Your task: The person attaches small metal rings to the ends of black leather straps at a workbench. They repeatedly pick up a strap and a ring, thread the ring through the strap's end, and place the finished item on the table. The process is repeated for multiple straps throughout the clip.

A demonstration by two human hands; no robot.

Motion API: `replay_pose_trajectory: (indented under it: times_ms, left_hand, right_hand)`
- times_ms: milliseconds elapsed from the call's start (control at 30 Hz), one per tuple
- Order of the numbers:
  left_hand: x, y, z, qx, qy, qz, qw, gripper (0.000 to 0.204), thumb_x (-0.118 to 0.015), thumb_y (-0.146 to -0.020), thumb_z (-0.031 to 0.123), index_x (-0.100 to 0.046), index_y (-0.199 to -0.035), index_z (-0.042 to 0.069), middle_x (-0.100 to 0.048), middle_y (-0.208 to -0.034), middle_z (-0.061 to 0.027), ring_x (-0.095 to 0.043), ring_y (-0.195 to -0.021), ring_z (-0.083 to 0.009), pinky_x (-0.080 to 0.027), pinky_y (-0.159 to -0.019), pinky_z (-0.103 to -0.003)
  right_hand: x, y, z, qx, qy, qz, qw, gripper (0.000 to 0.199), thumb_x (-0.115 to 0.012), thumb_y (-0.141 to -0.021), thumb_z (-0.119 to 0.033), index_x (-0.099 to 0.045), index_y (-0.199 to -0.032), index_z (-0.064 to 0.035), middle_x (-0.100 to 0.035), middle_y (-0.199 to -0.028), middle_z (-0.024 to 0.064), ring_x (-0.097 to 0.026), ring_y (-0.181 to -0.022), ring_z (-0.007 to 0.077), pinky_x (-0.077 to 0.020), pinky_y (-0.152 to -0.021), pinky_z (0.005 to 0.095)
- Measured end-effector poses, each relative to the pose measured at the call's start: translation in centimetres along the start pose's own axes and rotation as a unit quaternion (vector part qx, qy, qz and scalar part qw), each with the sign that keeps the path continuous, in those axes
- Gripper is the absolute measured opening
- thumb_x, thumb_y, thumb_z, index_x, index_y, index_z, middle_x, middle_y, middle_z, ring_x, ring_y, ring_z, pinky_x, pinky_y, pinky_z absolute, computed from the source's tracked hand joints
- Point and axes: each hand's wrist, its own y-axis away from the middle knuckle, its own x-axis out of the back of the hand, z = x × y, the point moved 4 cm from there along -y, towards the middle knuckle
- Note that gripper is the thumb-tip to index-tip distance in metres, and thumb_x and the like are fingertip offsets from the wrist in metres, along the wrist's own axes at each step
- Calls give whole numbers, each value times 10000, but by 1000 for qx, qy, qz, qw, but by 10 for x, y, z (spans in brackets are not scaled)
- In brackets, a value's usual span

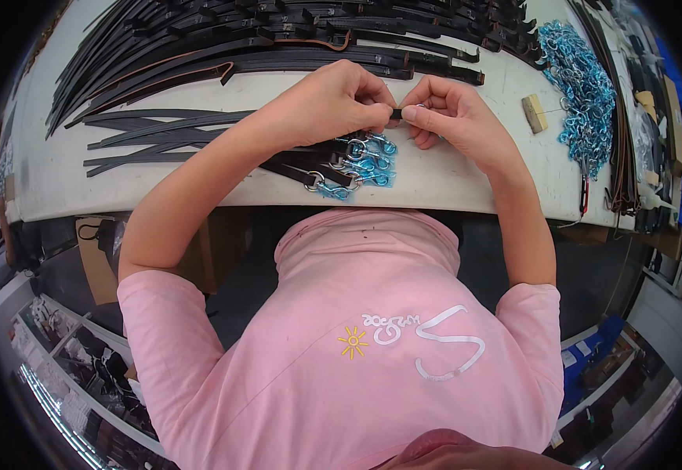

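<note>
Above the white table, my left hand (347,98) and my right hand (455,117) meet with fingers pinched. Between their fingertips shows a short bit of black strap (396,114); the rest of it is hidden by my fingers. A glint of metal shows at the right fingertips, too small to name. Just below my hands lie several metal snap hooks (354,149), partly wrapped in blue plastic film. They are fixed to the ends of black straps (153,133) that stretch left across the table, passing under my left forearm.
Many more black straps (223,59), some with brown edges, lie in rows along the far side. At right is a heap of blue-wrapped snap hooks (580,86), with a small yellowish block (535,114) beside it. Long dark straps (622,157) hang over the table's right side.
</note>
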Motion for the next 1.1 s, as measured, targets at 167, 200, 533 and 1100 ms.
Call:
replay_pose_trajectory:
  times_ms: [167, 200, 533, 1100]
  left_hand:
    - [2, -1, -2, 15, 77, -7, 997, 233, -594, -921, 145, -706, -1018, -34, -682, -821, -50, -625, -764, -84, -518, -755, -222]
    - [3, -4, -3, 23, 71, -21, 997, 225, -599, -916, 142, -708, -1006, -33, -681, -820, -49, -621, -760, -83, -518, -756, -220]
    - [5, -8, 0, 70, 104, -52, 991, 171, -636, -855, 114, -705, -897, -37, -662, -786, -32, -606, -741, -80, -508, -745, -208]
    - [0, -8, -6, 50, 87, -17, 995, 206, -656, -815, 113, -701, -928, -53, -667, -777, -45, -597, -712, -75, -485, -698, -209]
  right_hand:
    - [0, 0, 0, 3, -11, 5, 1000, 197, -692, -904, -208, -615, -967, -38, -631, -789, 6, -592, -699, 64, -505, -647, 217]
    - [-1, 0, 0, 6, -13, 6, 1000, 197, -692, -904, -208, -615, -968, -38, -632, -790, 7, -593, -699, 64, -504, -647, 217]
    - [0, 1, 1, 15, -19, 10, 1000, 191, -686, -907, -205, -616, -965, -36, -638, -793, 11, -593, -695, 62, -504, -649, 214]
    - [0, 0, 3, 20, -7, 10, 1000, 199, -674, -910, -222, -620, -952, -35, -630, -771, 10, -599, -702, 66, -518, -660, 220]
